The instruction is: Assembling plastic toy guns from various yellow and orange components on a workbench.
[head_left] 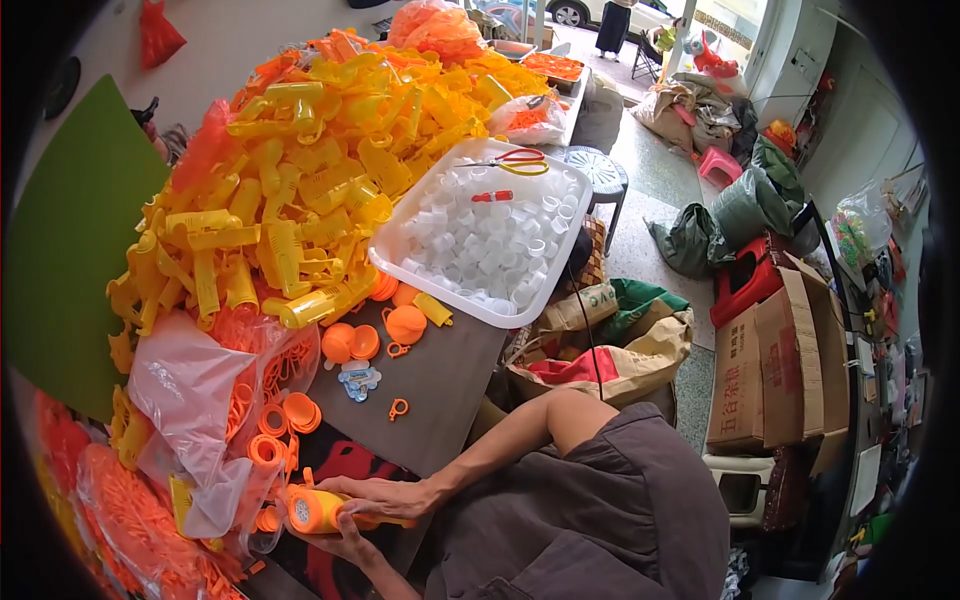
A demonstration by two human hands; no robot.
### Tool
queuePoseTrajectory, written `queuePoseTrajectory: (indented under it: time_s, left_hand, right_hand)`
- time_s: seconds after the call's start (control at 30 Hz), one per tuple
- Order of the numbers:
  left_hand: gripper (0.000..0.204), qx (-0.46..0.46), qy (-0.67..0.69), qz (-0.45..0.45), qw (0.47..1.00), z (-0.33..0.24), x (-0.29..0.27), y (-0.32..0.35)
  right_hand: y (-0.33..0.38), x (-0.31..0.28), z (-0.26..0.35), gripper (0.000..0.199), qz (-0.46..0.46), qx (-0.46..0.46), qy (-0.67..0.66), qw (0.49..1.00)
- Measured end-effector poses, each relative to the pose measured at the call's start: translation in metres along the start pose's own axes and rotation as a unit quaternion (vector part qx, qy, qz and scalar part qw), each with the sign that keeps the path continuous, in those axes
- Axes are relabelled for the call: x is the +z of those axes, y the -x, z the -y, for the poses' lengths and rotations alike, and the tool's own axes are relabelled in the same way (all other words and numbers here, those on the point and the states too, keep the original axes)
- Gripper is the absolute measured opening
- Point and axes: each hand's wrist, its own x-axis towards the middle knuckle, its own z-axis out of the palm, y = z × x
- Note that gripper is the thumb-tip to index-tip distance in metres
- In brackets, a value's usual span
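Together, left hand (350,544) and right hand (388,496) hold a yellow-orange casing (314,510).

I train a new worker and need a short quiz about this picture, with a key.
1. What do the left hand and right hand hold? (a) a brown cardboard box; (b) a yellow plastic piece with a round orange end; (c) a dark-green sack.
2. True or false: the scissors with red and yellow handles lie on the grey floor.
3. Fill in: the large heap beside the white rectangular plastic tray is mainly ... plastic parts.

Key: 1 b; 2 false, the scissors lie over the tray; 3 yellow.
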Motion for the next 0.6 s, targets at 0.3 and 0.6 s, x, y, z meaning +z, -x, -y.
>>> queuePoseTrajectory:
  time_s: [0.3,0.6]
  left_hand:
    - [0.073,-0.061,0.099,-0.017,0.993,0.009,0.01,-0.003]
    - [0.076,-0.06,-0.022,-0.009,0.998,-0.012,0.008,-0.011]
  right_hand:
    - [-0.008,0.024,-0.016,0.049,-0.084,0.012,0.012,0.996]
    - [0.001,0.011,0.005,0.046,-0.071,0.118,-0.055,0.989]
